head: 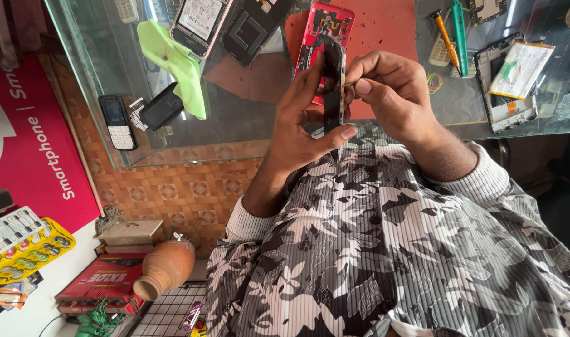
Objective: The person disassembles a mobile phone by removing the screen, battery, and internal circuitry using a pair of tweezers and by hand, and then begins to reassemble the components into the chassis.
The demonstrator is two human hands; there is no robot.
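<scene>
Keep your left hand (297,125) clamped around the thin black phone screen panel (333,84), held edge-on above the glass tabletop (247,112) just before the red phone frame (319,31), while your right hand (391,93) pinches its upper edge, working gently so the panel doesn't flex.

and there's a striped grey shirt (384,262) with a black-and-white leaf print, buttons down the front, pale ribbed cuffs (478,178) poking out at both wrists

Green cloth (175,62), red phone shell (319,31), orange screwdriver (446,39), grey leaf-patterned shirt (391,249).
</scene>
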